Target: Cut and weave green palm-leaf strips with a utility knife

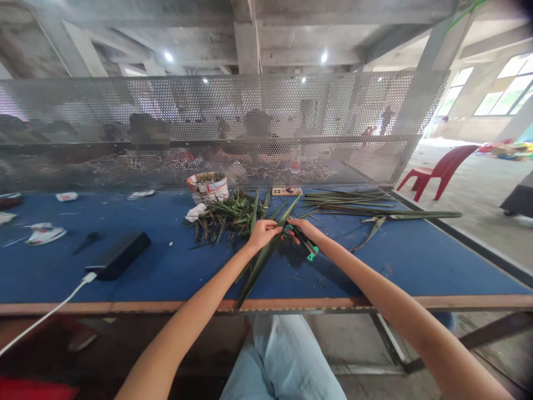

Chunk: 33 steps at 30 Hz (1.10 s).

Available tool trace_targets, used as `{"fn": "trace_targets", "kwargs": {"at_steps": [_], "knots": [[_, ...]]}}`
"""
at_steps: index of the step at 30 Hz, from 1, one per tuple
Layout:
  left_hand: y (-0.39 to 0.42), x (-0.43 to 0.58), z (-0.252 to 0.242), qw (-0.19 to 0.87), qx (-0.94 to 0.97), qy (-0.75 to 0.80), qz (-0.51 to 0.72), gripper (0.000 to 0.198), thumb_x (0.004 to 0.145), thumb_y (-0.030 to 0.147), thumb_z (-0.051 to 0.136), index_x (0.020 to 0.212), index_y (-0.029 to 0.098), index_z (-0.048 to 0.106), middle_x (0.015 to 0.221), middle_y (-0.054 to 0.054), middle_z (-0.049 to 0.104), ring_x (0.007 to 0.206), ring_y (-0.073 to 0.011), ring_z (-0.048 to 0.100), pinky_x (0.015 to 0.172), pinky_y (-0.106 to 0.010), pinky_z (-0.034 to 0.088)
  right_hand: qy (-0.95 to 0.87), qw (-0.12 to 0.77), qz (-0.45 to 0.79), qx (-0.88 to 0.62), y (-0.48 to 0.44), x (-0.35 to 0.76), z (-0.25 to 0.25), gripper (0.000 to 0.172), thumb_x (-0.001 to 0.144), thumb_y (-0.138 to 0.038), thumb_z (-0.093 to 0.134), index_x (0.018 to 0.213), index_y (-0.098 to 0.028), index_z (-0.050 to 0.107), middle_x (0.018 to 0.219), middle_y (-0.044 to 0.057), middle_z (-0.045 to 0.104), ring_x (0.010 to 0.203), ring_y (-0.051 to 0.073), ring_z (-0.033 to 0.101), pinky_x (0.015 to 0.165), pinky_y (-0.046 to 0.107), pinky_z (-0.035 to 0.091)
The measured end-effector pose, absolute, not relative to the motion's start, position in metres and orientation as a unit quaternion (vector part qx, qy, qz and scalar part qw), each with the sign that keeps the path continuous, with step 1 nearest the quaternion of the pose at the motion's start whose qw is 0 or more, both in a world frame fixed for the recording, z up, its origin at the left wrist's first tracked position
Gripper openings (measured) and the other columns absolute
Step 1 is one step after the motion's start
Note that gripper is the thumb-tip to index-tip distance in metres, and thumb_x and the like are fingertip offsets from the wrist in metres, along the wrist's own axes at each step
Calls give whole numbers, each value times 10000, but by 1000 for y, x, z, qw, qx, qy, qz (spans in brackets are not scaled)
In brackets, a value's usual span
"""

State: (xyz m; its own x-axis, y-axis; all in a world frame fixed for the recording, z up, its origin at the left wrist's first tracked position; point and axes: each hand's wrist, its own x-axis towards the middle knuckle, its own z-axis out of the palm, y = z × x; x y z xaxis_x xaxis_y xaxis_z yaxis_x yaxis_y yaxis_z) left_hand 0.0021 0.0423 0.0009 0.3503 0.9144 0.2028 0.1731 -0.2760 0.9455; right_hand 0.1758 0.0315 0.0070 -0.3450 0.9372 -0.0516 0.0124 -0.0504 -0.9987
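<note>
My left hand (pixel 264 234) is closed on a long green leaf blade (pixel 266 251), which slants from the table's front edge up past my fingers. My right hand (pixel 302 229) meets it from the other side, its fingers wrapped round a slim dark hand tool (pixel 307 244) with teal-green ends. The tool's front end is by the leaf, partly hidden by my fingers, so I cannot tell whether it touches. Just beyond my left hand lies a heap of cut green leaf pieces (pixel 237 214), some of them brown.
The blue-topped table (pixel 158 283) backs onto a perforated metal screen (pixel 308 111). Behind the heap stands a paper-covered bucket (pixel 208 188). Long leaf strips (pixel 353 198) lie at right, a phone (pixel 286 191) in the middle. A black power bank (pixel 119 255) trails a white cable (pixel 54 311). A red chair (pixel 437 172) stands beyond.
</note>
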Motion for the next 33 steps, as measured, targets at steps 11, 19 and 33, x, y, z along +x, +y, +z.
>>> {"fn": "trace_targets", "kwargs": {"at_steps": [11, 19, 33], "knots": [[42, 4, 1, 446, 673, 422, 412, 184, 688, 315, 685, 648, 137, 663, 592, -22, 671, 561, -161, 607, 517, -229, 411, -571, 406, 578, -418, 33, 172, 3, 286, 897, -346, 464, 660, -188, 487, 469, -39, 519, 315, 89, 449, 370, 214, 356], [41, 4, 1, 447, 667, 435, 407, 145, 668, 271, 680, 602, 145, 654, 547, -19, 648, 538, -166, 594, 510, -238, 399, -570, 408, 574, -423, 34, 178, 6, 348, 913, -320, 425, 596, -184, 471, 416, -33, 475, 312, 88, 439, 388, 210, 358], [41, 5, 3, 443, 646, 454, 424, 229, 739, 309, 627, 592, 135, 604, 504, 13, 567, 468, -115, 502, 482, -217, 339, -581, 407, 576, -407, 32, 170, 0, 234, 889, -285, 441, 695, -170, 503, 510, -47, 536, 309, 83, 461, 342, 202, 357]]}}
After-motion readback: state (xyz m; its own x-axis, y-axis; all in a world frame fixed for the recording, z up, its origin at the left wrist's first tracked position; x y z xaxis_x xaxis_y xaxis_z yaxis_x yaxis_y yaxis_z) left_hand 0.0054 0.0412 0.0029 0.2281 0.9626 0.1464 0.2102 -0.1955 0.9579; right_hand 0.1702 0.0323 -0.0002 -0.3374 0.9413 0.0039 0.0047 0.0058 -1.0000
